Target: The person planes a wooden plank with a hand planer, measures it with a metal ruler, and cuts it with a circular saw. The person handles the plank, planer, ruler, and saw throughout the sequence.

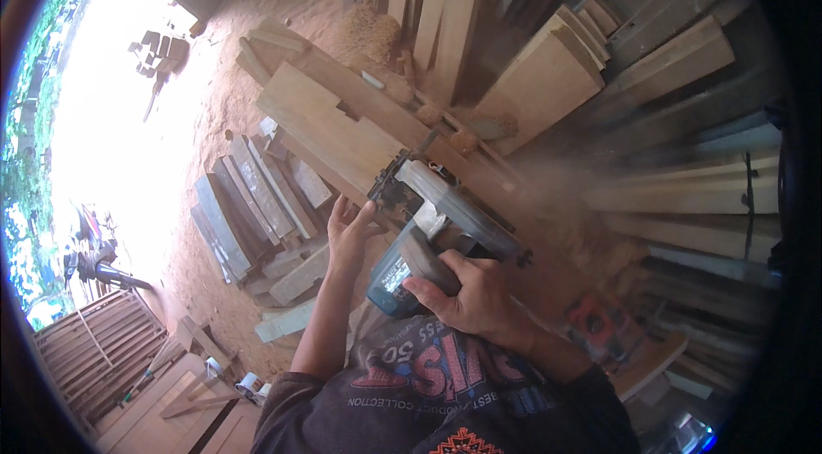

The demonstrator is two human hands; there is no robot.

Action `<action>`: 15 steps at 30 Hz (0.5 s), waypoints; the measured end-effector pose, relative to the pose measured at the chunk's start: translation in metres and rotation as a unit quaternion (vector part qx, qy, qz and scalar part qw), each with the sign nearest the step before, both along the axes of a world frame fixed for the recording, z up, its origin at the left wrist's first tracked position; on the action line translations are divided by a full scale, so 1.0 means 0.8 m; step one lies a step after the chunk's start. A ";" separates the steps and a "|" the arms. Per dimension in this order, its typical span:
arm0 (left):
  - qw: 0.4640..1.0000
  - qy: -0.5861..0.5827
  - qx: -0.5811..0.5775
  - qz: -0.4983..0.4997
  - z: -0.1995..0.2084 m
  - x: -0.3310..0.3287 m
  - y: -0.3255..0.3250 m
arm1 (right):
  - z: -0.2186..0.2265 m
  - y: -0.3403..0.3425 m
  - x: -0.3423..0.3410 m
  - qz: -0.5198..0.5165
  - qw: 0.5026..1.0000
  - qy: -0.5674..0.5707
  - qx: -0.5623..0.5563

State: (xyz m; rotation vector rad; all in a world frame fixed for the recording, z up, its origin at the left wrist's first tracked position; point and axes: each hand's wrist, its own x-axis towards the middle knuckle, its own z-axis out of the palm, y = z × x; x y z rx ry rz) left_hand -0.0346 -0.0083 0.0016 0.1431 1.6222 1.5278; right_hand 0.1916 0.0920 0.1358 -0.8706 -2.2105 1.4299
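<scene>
My right hand [473,296] is closed around the grey rear handle of a teal and grey circular saw [467,213]. The saw rests over the near end of a long light-brown board [321,116], which has a stepped notch along its edge. My left hand [347,231] is at the left side of the saw's front, fingers apart, with fingertips at the dark base and board edge. The blade is hidden under the housing. Pale dust [556,189] blows out to the right of the saw.
Short offcuts [257,189] lie stacked on the left, on the dusty ground. Boards [449,26] lean at the back, and long planks [685,193] line the right. A blurred red power tool [599,330] sits near my right elbow. Wood shavings [368,30] are heaped beyond the board.
</scene>
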 end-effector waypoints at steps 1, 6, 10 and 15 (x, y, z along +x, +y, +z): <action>1.000 -0.001 -0.001 -0.002 -0.001 -0.001 0.000 | -0.002 0.000 0.000 0.000 1.000 0.003 0.002; 1.000 0.003 0.008 -0.004 -0.008 -0.002 0.001 | -0.018 -0.001 0.000 0.005 1.000 -0.005 0.006; 1.000 0.013 0.001 -0.006 -0.013 -0.002 0.002 | -0.030 -0.002 0.000 0.002 1.000 0.014 0.002; 1.000 0.011 0.003 0.003 -0.017 -0.003 0.003 | -0.039 -0.003 -0.001 0.003 1.000 0.014 -0.005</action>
